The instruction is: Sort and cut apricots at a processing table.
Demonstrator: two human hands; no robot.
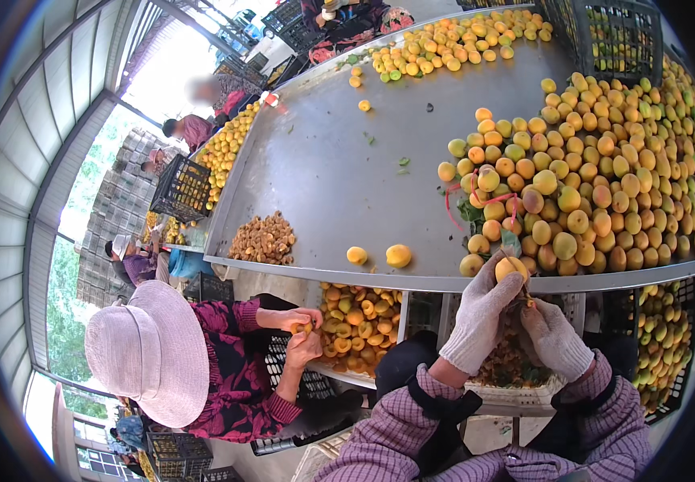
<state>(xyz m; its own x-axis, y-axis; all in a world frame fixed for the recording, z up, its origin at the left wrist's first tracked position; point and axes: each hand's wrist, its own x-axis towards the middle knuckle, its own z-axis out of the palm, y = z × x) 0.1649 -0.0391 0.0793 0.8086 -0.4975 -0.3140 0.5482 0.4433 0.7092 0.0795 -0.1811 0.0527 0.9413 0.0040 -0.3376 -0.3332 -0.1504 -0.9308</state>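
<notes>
In a knitted, off-white glove, my left hand grips a yellow-orange apricot at the near edge of the metal table. My right hand, gloved alike, is just below and to the right of the fruit. Its fingertips pinch a small thin item against the apricot's underside; what it is cannot be made out. A green leaf shows behind the held fruit. Beneath my hands is a pale plastic crate with brown scraps and bits of leaf in it.
A large apricot heap covers the table's right side, with red string on it. Brown apricot stones are piled at left. A co-worker in a hat handles fruit beside halved apricots. A black crate stands far right.
</notes>
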